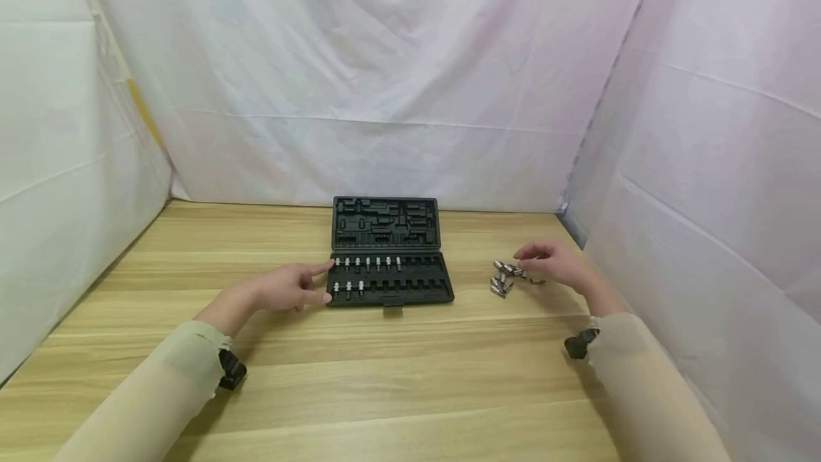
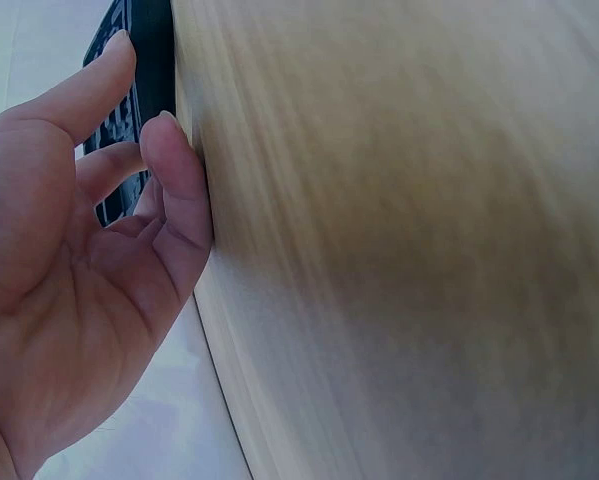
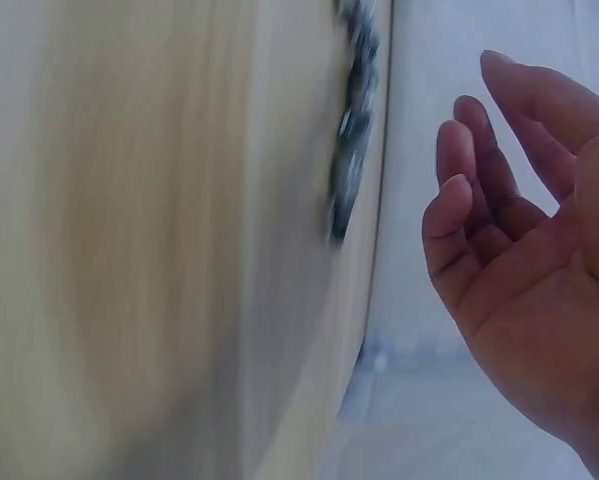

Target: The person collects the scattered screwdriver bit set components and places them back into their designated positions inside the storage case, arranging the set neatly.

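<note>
My left hand (image 1: 282,288) touches the left edge of an open black tool case (image 1: 420,298), index finger at the upper part and thumb by the front corner. Several silver-topped bit sockets (image 1: 368,262) stand in the case's back row, and three more (image 1: 348,286) in its front row. In the left wrist view the thumb is straight and the lower fingers are bent. Over a loose pile of metal bit sockets (image 1: 499,279), my right hand (image 1: 553,264) hovers with relaxed fingers. Nothing is between those fingers in the right wrist view, and the pile (image 3: 354,130) looks blurred.
The case lid (image 1: 386,223) leans back behind the tray, moulded with recesses. A latch (image 1: 393,301) sticks out at the front. The wooden table (image 1: 385,383) meets white cloth walls (image 1: 385,91) at the back and sides.
</note>
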A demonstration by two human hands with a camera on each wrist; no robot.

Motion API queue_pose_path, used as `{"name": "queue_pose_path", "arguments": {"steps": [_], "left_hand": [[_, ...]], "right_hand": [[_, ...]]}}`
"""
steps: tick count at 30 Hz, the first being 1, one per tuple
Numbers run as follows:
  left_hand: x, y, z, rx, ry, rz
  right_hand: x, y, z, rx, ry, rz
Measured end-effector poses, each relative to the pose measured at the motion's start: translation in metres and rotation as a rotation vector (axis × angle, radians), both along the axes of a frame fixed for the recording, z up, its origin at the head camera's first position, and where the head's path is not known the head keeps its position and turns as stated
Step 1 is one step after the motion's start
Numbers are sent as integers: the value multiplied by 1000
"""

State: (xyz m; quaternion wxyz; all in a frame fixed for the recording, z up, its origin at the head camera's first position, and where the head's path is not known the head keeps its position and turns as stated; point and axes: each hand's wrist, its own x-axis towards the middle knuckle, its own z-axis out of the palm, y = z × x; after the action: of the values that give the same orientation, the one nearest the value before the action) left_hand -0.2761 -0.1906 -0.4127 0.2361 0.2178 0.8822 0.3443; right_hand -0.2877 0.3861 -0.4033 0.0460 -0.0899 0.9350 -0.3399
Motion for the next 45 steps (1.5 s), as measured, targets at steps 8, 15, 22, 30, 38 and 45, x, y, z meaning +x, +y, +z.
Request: {"name": "queue_pose_path", "arguments": {"steps": [8, 15, 22, 30, 38, 45], "left_hand": [[-1, -1, 0, -10, 0, -8], [-1, 0, 1, -8, -2, -8], [-1, 1, 0, -9, -4, -4], [-1, 1, 1, -11, -7, 3], [0, 0, 1, -9, -7, 4], [0, 0, 0, -11, 2, 1]], "right_hand": [[7, 40, -8, 8, -75, -18], [8, 49, -11, 42, -172, -8], [4, 51, -15, 72, -206, -6], [2, 47, -17, 101, -207, -18], [2, 43, -15, 118, -195, -29], [2, 49, -17, 124, -178, -22]]}}
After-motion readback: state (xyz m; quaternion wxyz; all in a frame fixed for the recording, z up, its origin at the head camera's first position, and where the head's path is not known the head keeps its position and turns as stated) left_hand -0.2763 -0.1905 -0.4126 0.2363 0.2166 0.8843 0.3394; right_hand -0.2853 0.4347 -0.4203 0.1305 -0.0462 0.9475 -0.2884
